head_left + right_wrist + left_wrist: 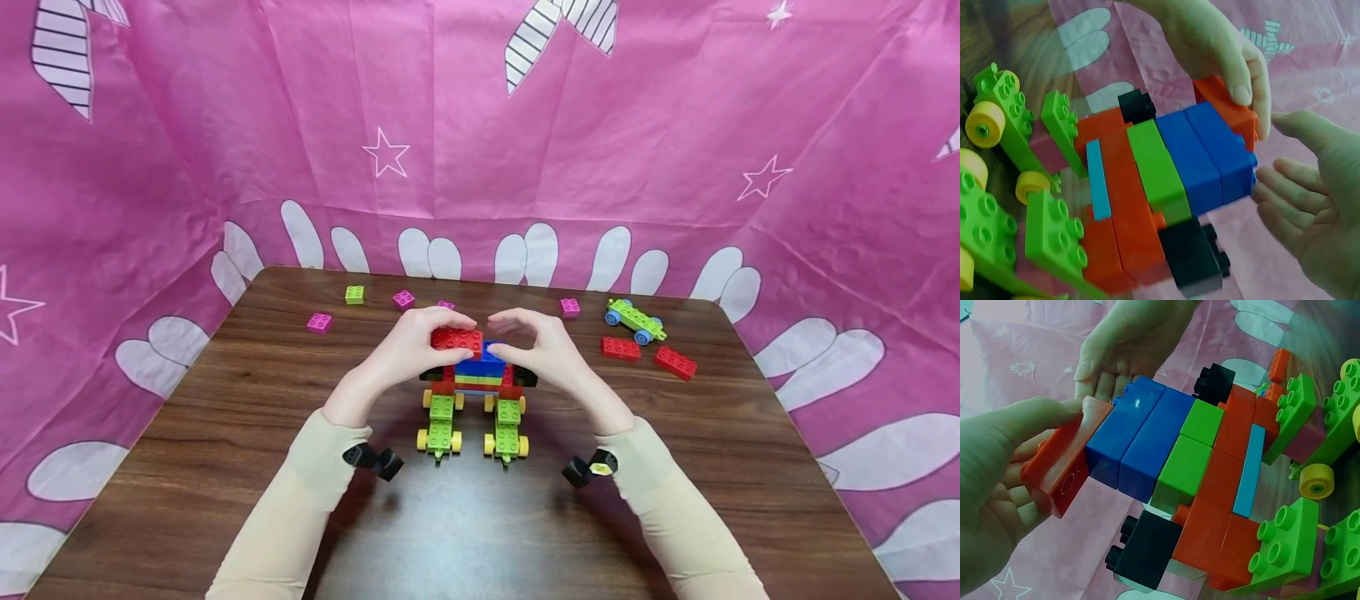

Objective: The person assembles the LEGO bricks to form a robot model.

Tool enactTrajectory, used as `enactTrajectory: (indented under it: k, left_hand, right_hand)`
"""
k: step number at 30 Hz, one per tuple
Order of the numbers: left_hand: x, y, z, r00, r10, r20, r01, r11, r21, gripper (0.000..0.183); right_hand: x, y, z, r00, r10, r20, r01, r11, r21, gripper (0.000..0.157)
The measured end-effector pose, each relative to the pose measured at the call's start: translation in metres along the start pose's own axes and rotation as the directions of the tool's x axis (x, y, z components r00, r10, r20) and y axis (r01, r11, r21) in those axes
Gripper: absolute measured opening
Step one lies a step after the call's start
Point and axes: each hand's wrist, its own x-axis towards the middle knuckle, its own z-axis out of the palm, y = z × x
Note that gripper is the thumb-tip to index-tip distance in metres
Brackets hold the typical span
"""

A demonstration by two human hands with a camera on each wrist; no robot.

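My left hand [405, 346] pinches a red brick [456, 340] between thumb and fingers. That brick meets the left part of the upper blue brick [1127, 428]; whether it is pressed down fully, I cannot tell. My right hand [1316, 187] is beside the other end of the blue bricks, thumb and fingers spread and holding nothing. Below the blue come lime green bricks [1159, 169], then red ones [1210, 506] with a black brick [1147, 547] out at each side and a light blue piece [1099, 178]. Two lime green wheeled bases [440, 435] with yellow wheels carry the build.
At the back right lie a lime green wheeled base [635, 320] with blue wheels and two loose red bricks [621, 348]. Several small pink bricks [319, 322] and a lime green one [355, 294] are spread along the back of the wooden table [187, 467]. Pink cloth [480, 167] hangs behind.
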Motion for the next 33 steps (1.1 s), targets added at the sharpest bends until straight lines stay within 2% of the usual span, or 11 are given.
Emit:
enactTrajectory:
  k: [6, 11, 17, 24, 33]
  left_hand:
    - [0.002, 0.001, 0.001, 1.000, 0.010, 0.003, -0.010, 1.000, -0.012, 0.036]
    - [0.004, 0.007, 0.001, 0.999, 0.032, 0.010, -0.032, 0.999, 0.008, 0.040]
    - [0.007, 0.012, -0.001, 0.999, 0.036, 0.032, -0.037, 0.999, 0.030, 0.040]
    - [0.009, 0.009, 0.001, 0.998, 0.012, 0.064, -0.015, 0.999, 0.049, 0.042]
    - [0.010, 0.008, 0.002, 0.998, 0.008, 0.067, -0.011, 0.999, 0.049, 0.041]
  right_hand:
    - [-0.010, 0.008, -0.016, 0.991, 0.013, -0.133, -0.013, 1.000, 0.001, 0.029]
    - [-0.020, 0.027, -0.033, 0.979, 0.030, -0.203, -0.043, 0.997, -0.058, 0.027]
    - [-0.033, 0.060, -0.057, 0.968, 0.079, -0.240, -0.115, 0.983, -0.140, 0.030]
    - [-0.051, 0.100, -0.086, 0.956, 0.146, -0.254, -0.198, 0.961, -0.193, 0.037]
    - [-0.072, 0.147, -0.110, 0.929, 0.238, -0.284, -0.317, 0.907, -0.276, 0.042]
